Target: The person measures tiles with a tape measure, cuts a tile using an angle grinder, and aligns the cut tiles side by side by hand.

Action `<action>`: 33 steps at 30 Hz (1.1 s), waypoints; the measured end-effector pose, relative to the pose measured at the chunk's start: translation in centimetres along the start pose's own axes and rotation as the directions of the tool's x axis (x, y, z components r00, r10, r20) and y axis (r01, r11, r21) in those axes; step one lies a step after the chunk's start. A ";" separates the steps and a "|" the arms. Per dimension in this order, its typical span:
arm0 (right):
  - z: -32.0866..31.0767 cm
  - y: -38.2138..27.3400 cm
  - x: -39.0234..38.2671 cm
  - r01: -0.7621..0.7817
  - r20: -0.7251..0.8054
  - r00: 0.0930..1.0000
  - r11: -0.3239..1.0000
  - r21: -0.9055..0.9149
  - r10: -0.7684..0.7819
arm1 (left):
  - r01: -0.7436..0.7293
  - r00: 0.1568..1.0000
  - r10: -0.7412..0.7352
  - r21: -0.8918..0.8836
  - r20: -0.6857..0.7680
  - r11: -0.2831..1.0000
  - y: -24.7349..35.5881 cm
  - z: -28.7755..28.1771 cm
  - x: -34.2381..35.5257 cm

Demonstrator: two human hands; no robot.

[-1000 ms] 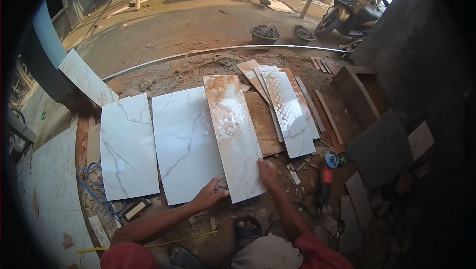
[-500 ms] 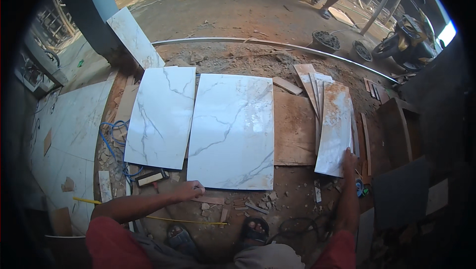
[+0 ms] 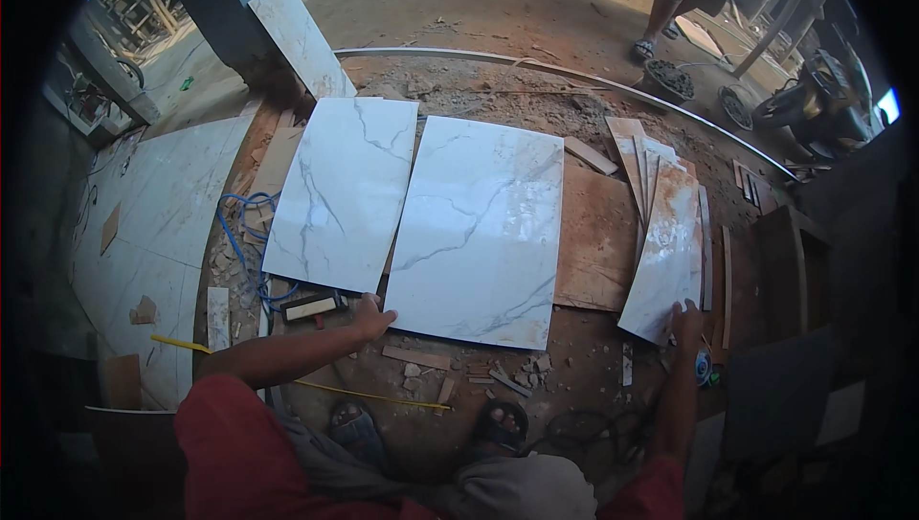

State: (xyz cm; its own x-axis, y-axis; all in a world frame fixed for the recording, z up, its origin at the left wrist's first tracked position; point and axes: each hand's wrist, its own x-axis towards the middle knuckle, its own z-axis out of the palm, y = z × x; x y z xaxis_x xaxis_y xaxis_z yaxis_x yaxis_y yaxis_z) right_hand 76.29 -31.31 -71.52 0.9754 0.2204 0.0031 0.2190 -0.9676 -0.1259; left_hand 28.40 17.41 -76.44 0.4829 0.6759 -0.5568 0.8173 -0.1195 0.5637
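My left hand is at the lower left corner of a large white marble-look tile, its fingers closed about the corner. My right hand grips the lower right edge of a narrow, mud-stained tile strip. That strip lies on top of a fanned stack of similar strips. Left of the large tile is a second veined tile, with a narrow gap between them. The undersides of the tiles, and any fingertips beneath them, are hidden.
A brown board lies between the large tile and the strips. Near my left forearm are a pale-faced block tool and blue cord. Broken pieces lie by my feet. Farther off are a mortar bucket and another person's legs.
My left hand has moved from the large tile's lower edge to its lower left corner. My right hand stays at the strip's edge. The other person has stepped closer to the bucket; my view has shifted.
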 end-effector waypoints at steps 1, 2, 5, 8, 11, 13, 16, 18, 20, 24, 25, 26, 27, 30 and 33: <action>0.0 0.3 -0.6 0.052 -0.071 0.996 0.998 0.019 -0.051 | 0.044 0.999 -0.045 -0.089 -0.011 0.995 0.5 0.1 0.2; 0.4 -1.5 -1.3 0.130 -0.135 0.983 0.990 0.050 -0.122 | 0.132 0.990 -0.125 -0.108 0.069 0.985 -1.3 0.0 2.0; 0.3 -14.3 -9.3 0.077 0.144 0.968 0.788 0.610 -0.206 | 0.065 0.995 -0.075 -0.133 -0.072 0.989 -4.2 -0.8 2.5; 4.0 -20.8 -16.6 0.027 0.331 0.883 0.739 0.674 -0.334 | 0.109 0.994 -0.107 -0.147 0.021 0.983 -1.0 -0.5 2.3; 8.5 -22.5 -18.4 0.072 0.205 0.943 0.761 0.644 -0.262 | 0.131 0.988 -0.125 -0.060 0.093 0.990 1.7 -0.3 1.6; 9.1 -24.0 -18.8 0.159 0.072 0.970 0.826 0.540 -0.234 | 0.114 0.993 -0.111 -0.082 0.033 0.990 0.2 -0.2 2.0; 8.5 -22.8 -19.2 -0.009 0.314 0.921 0.792 0.610 -0.232 | 0.165 0.982 -0.153 -0.115 0.107 0.980 0.4 -0.7 0.3; 9.4 -20.5 -20.8 -0.050 0.338 0.921 0.804 0.593 -0.192 | 0.117 0.987 -0.111 -0.048 0.113 0.992 0.8 -0.7 -2.4; 9.7 -19.8 -22.3 -0.069 0.362 0.913 0.800 0.597 -0.191 | 0.145 0.978 -0.134 -0.060 0.158 0.988 -4.2 0.6 -1.7; 8.9 -15.0 -24.7 -0.070 0.270 0.927 0.588 0.806 -0.261 | 0.113 0.891 -0.054 -0.106 0.451 0.988 -5.2 0.1 -3.5; 7.4 -14.6 -25.3 -0.026 0.159 0.951 0.445 0.895 -0.264 | 0.065 0.943 -0.005 -0.169 0.332 0.984 -4.0 -1.0 -5.5; 2.8 -16.7 -25.7 -0.105 0.245 0.922 0.416 0.903 -0.301 | 0.023 0.981 0.020 -0.218 0.192 0.976 -3.3 -3.4 -8.0; -2.5 -18.9 -25.3 -0.180 0.316 0.893 0.388 0.904 -0.322 | -0.064 0.976 0.134 -0.362 0.172 0.930 -2.4 -5.7 -9.4; -6.8 -18.3 -22.0 -0.264 0.282 0.861 0.101 0.959 -0.423 | -0.128 0.929 0.311 -0.616 0.200 0.777 6.6 -13.4 -13.9; -14.4 -22.2 -18.1 -0.320 0.120 0.822 -0.279 0.905 -0.557 | -0.201 0.908 0.378 -0.599 0.184 0.775 12.3 -18.8 -13.5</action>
State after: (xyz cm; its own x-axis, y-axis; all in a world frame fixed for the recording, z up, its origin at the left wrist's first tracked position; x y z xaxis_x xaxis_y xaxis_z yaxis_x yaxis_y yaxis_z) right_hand 54.17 -15.61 -54.51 0.6770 0.7345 -0.0460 -0.3961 0.3110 -0.8639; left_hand 25.99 20.55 -50.53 0.8047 0.4344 -0.4047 0.3481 0.2069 0.9143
